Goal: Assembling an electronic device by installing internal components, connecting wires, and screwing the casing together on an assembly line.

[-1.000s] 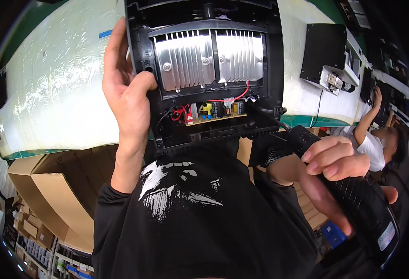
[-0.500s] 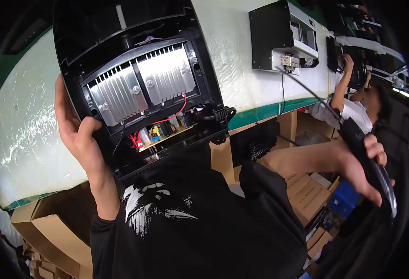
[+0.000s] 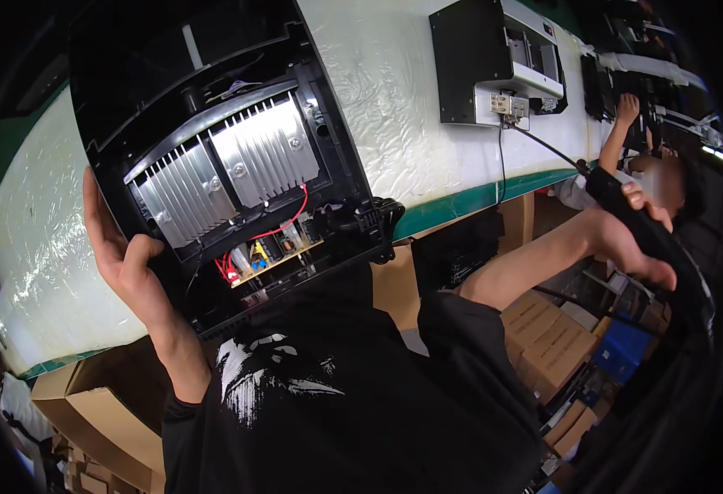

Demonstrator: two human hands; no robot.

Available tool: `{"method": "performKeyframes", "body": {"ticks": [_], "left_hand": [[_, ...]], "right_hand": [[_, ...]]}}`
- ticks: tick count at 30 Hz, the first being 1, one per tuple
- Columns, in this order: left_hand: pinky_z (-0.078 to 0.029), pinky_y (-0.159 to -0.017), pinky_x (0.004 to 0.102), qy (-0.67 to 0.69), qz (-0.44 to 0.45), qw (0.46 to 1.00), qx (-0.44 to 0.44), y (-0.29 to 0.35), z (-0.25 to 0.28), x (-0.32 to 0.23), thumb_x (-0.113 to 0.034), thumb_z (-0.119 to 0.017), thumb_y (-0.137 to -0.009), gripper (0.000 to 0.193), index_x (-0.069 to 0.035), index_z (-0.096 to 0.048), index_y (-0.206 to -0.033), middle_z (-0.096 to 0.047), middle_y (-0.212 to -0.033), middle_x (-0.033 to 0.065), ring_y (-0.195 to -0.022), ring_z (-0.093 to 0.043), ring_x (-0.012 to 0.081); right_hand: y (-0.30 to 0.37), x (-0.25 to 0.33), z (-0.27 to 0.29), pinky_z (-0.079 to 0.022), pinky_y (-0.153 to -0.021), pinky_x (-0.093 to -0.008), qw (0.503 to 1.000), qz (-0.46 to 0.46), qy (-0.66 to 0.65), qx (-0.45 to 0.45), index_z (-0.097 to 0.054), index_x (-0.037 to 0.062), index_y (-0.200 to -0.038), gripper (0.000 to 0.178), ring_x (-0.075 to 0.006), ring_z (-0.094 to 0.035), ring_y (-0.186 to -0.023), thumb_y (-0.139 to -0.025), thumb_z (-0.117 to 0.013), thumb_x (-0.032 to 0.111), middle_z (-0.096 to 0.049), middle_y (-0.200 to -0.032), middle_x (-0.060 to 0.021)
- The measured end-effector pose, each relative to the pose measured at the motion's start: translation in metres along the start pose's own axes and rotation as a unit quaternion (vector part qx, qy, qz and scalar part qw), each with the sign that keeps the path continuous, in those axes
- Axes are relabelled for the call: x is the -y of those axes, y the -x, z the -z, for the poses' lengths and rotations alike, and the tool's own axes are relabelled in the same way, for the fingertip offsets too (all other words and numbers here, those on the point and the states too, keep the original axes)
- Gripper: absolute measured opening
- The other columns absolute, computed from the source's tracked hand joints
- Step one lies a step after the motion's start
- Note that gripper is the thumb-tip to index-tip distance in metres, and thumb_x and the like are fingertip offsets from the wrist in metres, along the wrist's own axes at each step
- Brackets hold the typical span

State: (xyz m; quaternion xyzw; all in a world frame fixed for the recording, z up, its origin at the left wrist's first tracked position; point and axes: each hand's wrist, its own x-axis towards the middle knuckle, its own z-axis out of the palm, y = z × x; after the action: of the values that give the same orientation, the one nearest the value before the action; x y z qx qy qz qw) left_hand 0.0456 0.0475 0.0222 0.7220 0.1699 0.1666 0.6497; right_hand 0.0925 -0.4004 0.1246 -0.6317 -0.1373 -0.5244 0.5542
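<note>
Black appliance housing, opened to show 2 ribbed metal heat sinks and red wires, stands tilted at the white worktop edge. Left hand clasps its lower left edge, fingers curled behind the rim, thumb in front. Right hand is closed around a black tool, well apart to the right.

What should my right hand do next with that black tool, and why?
Probably bring the black tool in toward the open black housing. The right hand grips the tool far out to the side, well away from the unit, while the left hand props the housing by its edge, with its finned metal plates, red wires and circuit board exposed and facing you.
</note>
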Motion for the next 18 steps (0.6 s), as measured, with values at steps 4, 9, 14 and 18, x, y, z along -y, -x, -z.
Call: {"method": "performKeyframes", "body": {"ticks": [4,9,14,18], "left_hand": [[-0.044,-0.076,0.0162,-0.002,0.01,1.0,0.003,0.001,0.002,0.0,0.006,-0.038,-0.058,0.081,0.003,-0.033,-0.139,-0.036,-0.142,0.0185,-0.128,-0.04,0.0238],[-0.044,-0.078,0.017,0.037,-0.012,0.999,0.005,-0.002,-0.001,0.004,0.006,-0.039,-0.058,0.08,0.004,-0.034,-0.138,-0.037,-0.141,0.0189,-0.128,-0.04,0.0242],[-0.041,-0.09,0.0208,0.068,-0.017,0.998,0.003,-0.003,0.004,0.006,0.007,-0.04,-0.057,0.08,0.005,-0.035,-0.137,-0.039,-0.139,0.0192,-0.127,-0.041,0.0244],[-0.034,-0.1,0.025,0.103,-0.016,0.995,0.009,-0.003,0.002,0.006,0.007,-0.04,-0.055,0.081,0.006,-0.035,-0.136,-0.041,-0.137,0.0187,-0.125,-0.042,0.0249]], "right_hand": [[-0.019,-0.011,-0.025,-0.038,-0.052,-0.0319,0.993,-0.11,0.029,-0.037,-0.046,0.0049,-0.071,0.086,-0.02,-0.044,-0.053,-0.066,-0.029,0.089,-0.045,-0.06,-0.0066],[-0.061,-0.05,-0.052,-0.043,-0.049,-0.0369,0.988,-0.124,0.063,0.063,-0.044,0.0009,-0.081,0.057,-0.0247,-0.046,-0.049,-0.085,-0.036,0.057,-0.049,-0.064,-0.0144],[-0.059,-0.054,-0.108,-0.044,-0.043,-0.037,0.982,-0.095,0.12,0.115,-0.032,0.0076,-0.109,0.027,-0.0265,-0.047,-0.046,-0.092,-0.04,0.026,-0.051,-0.064,-0.0188],[-0.059,-0.054,-0.116,-0.043,-0.042,-0.0354,0.974,-0.113,0.128,0.149,-0.03,0.0088,-0.116,0.031,-0.024,-0.048,-0.047,-0.094,-0.042,0.027,-0.051,-0.064,-0.0161]]}}
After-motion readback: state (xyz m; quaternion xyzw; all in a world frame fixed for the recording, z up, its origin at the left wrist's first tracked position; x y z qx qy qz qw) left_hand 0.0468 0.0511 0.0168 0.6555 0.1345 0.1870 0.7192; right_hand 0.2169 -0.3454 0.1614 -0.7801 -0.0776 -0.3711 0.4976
